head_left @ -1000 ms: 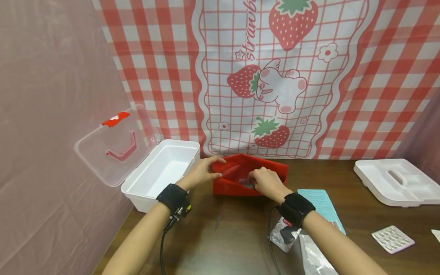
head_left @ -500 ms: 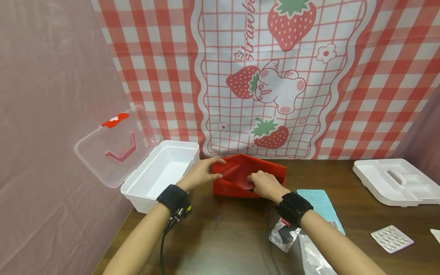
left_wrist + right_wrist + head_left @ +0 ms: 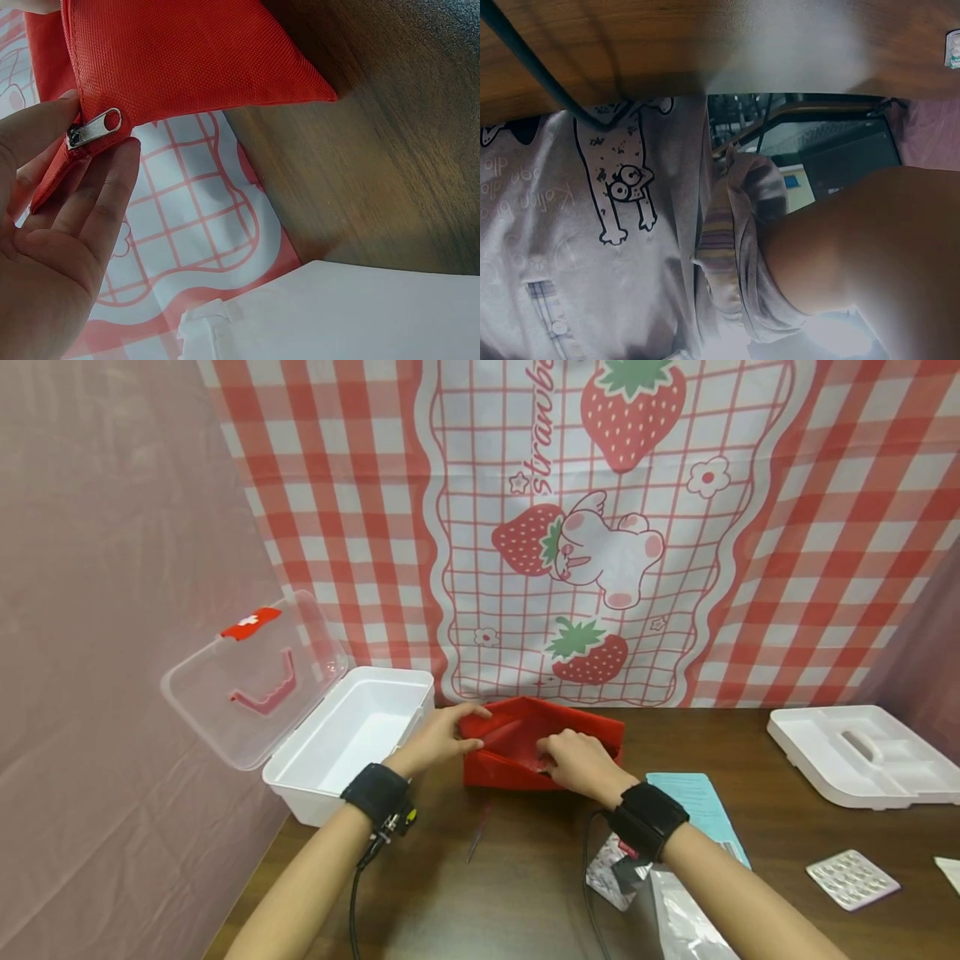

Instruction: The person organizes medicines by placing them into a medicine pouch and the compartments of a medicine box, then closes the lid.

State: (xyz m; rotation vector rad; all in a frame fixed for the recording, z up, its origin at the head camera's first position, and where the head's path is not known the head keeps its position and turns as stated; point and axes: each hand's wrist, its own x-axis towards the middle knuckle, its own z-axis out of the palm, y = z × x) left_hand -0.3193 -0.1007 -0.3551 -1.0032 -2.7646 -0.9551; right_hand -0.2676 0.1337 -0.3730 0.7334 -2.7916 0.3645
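A red zip pouch (image 3: pixel 525 768) stands on the table by the cloth backdrop, its mouth gaping upward. My left hand (image 3: pixel 442 742) holds the pouch's left end. In the left wrist view, the thumb and fingers of that hand (image 3: pixel 67 217) pinch the corner beside the metal zipper pull (image 3: pixel 94 129). My right hand (image 3: pixel 581 762) reaches into the pouch's mouth, fingers bent downward. A small pale shiny bit shows at its fingertips, too little to name. What those fingers do inside is hidden. The right wrist view shows only clothing, an arm and the table edge.
On the left stands a white box (image 3: pixel 352 752) with its clear lid (image 3: pixel 258 685) swung back. A thin stick (image 3: pixel 477 839) lies in front of the pouch. Rightward are a light-blue packet (image 3: pixel 697 810), a silver packet (image 3: pixel 682 918), a blister pack (image 3: pixel 852 879) and a white tray (image 3: pixel 862 756).
My right hand has shifted slightly left within the pouch's mouth, and less of the shiny content shows at its fingers. The left hand keeps its hold on the pouch.
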